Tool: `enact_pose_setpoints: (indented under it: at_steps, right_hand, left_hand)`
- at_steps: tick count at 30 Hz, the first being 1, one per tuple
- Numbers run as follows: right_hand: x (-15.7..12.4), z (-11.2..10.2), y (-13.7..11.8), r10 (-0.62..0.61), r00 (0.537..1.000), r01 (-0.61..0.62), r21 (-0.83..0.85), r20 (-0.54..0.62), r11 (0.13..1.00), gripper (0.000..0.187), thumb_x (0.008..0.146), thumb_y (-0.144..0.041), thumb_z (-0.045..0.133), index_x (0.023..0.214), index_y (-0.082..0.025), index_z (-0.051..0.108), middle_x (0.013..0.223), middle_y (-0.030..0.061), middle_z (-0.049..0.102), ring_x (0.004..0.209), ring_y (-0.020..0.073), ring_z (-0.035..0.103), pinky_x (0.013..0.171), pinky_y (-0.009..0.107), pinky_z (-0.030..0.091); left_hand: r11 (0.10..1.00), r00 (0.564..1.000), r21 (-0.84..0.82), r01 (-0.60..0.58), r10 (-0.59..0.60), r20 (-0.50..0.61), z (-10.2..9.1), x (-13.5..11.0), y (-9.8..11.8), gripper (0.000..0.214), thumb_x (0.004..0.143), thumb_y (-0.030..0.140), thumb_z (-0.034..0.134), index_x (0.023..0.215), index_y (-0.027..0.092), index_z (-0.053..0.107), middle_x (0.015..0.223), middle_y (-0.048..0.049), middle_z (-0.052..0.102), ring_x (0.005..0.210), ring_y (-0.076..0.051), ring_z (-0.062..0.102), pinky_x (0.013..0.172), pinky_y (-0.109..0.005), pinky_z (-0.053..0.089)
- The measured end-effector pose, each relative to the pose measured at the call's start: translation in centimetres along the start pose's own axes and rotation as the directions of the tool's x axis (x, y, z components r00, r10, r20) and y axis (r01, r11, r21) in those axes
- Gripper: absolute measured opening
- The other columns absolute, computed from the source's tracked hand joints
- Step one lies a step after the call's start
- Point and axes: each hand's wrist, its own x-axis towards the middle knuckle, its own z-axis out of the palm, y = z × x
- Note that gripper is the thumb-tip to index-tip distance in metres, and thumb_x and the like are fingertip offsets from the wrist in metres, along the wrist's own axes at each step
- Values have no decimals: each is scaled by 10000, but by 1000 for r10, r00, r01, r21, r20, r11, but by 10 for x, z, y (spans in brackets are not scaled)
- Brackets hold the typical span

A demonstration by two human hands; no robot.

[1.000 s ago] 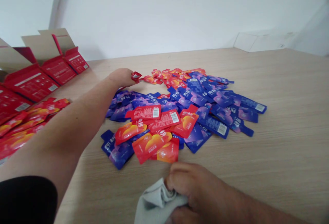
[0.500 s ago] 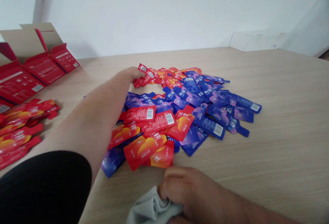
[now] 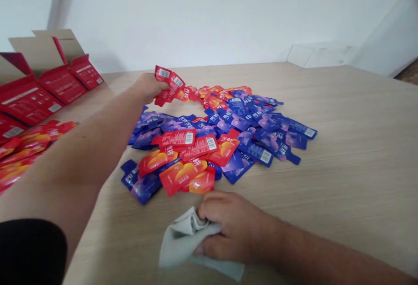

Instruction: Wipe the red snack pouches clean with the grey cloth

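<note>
We cannot see every finger of our left grip [image 3: 148, 89]: some are hidden by the held red pouches [image 3: 171, 88], which it pinches by their near side, just above the counter [image 3: 342, 158]. These overlap, so we cannot count them, though two barcode labels [image 3: 164, 73] face us. Our right grip [image 3: 225, 222] is curled tightly around a pale cloth [image 3: 178, 241], whose folds cover part of the fingers; its lower corner is blurred. Below and to the left of the left grip, the black sleeve [image 3: 31, 250] is cut off by the frame. The left forearm [image 3: 81, 154] covers part of the left-hand red pouches [image 3: 48, 134], and beyond these the red cartons [image 3: 48, 86] run out of the frame, flaps raised. Far to the right of the left grip, against the wall [image 3: 196, 19], a white boxlike shape [image 3: 316, 54] is hard to make out.

Just right of the left grip lie the far red pouches [image 3: 217, 97]. Between our two grips spread the blue pouches [image 3: 267, 121], many partly covered; the near red pouches [image 3: 183, 174] lie over some, just beyond the right grip.
</note>
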Motion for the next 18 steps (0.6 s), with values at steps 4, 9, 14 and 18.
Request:
enact_pose_setpoints:
  at_steps: [4,9,14,18]
  right_hand:
    - [0,-2,0,-53,999,53,-40,3,998,299,836,-422,790,843,-196,594,825,-7,595,767,146,568,690,244,401]
    - [-2,-6,-6,-70,997,72,-133,16,989,271,872,-420,758,863,-189,617,858,11,642,820,164,590,730,258,408]
    - [-6,-7,-10,-94,995,95,-186,15,978,269,900,-427,728,862,-188,610,864,6,646,800,151,578,714,250,402]
    - [-8,-8,-9,-92,996,92,-195,7,976,264,892,-426,740,903,-188,625,884,5,652,818,151,595,701,243,402]
  left_hand:
    - [976,997,-213,-34,46,55,-22,-45,24,392,747,47,680,1135,106,680,974,-50,779,840,-177,727,797,-334,612]
    - [947,958,-322,-12,103,267,-1,-113,69,254,773,93,680,1018,144,726,929,-78,799,894,-241,766,829,-369,632]
    - [993,889,-95,-74,109,446,65,-154,115,253,758,159,757,1011,162,767,796,-82,789,836,-268,768,743,-364,609]
    - [959,895,215,-182,71,440,113,-157,136,350,695,332,847,1003,188,767,825,-91,792,810,-262,752,678,-337,575]
